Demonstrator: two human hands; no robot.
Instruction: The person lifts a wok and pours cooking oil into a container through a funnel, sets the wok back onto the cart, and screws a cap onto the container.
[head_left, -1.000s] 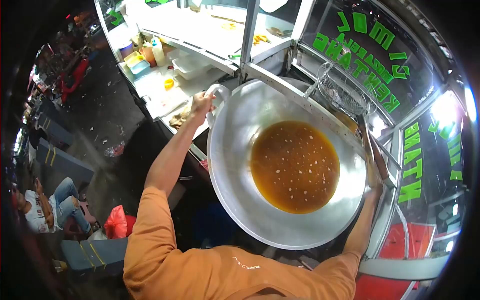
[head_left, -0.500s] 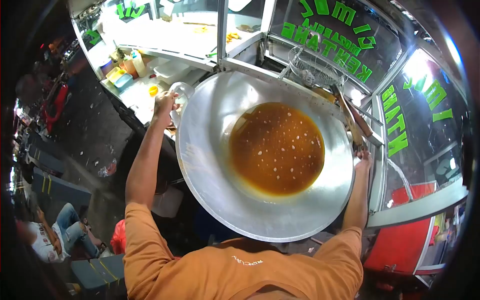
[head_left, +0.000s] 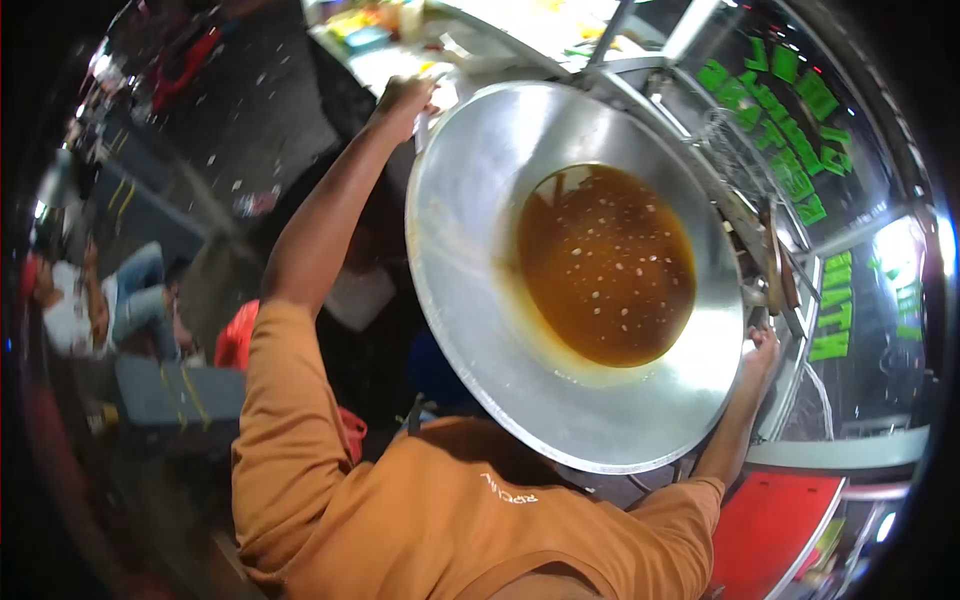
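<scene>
Dark ground lies on the left, where a person in a white shirt sits near a red bag. Next, the left hand has its fingers closed around the handle of a large metal wok, which is in front of the orange shirt. Brown liquid is inside. At the wok's right edge, the right hand grasps with curled fingers. Farther right stands glass with green letters.

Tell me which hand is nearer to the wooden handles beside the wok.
Right. The right hand is just below the wooden handles in the picture; the left hand is across the wok.
</scene>
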